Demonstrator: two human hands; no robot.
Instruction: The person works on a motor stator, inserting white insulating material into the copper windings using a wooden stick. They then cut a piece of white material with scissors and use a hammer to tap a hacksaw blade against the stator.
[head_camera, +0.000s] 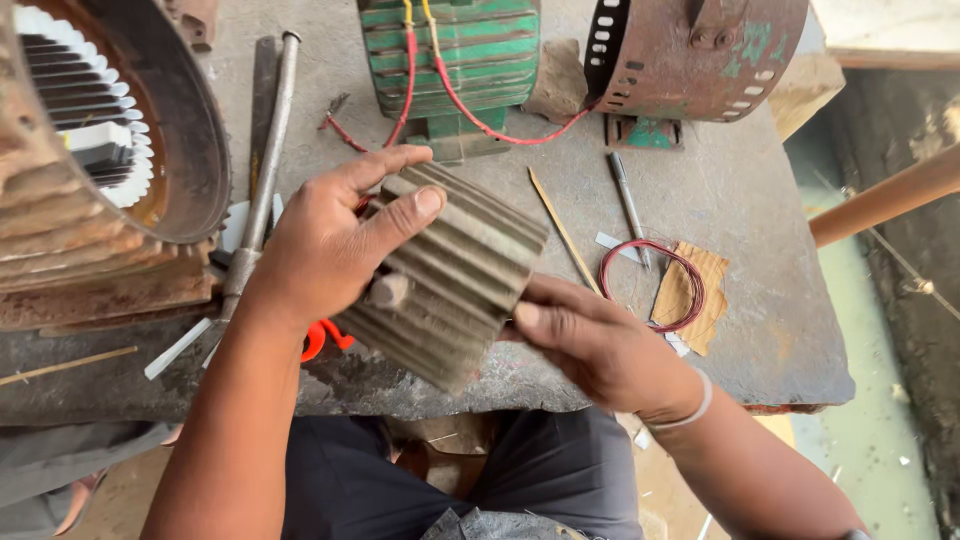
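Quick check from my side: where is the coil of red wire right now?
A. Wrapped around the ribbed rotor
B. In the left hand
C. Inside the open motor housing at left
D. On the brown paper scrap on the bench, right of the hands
D: the coil of red wire lies on the brown paper scrap on the bench, while left hand and right hand hold the ribbed rotor.

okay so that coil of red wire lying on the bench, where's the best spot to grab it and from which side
Probably the near arc of the red wire coil, pinched from above on the side facing the right hand. It lies flat as an open loop, partly on a scrap of brown card, so fingers can slip through its middle. A grey pen-like tool crosses near its far edge, so that side is more crowded.
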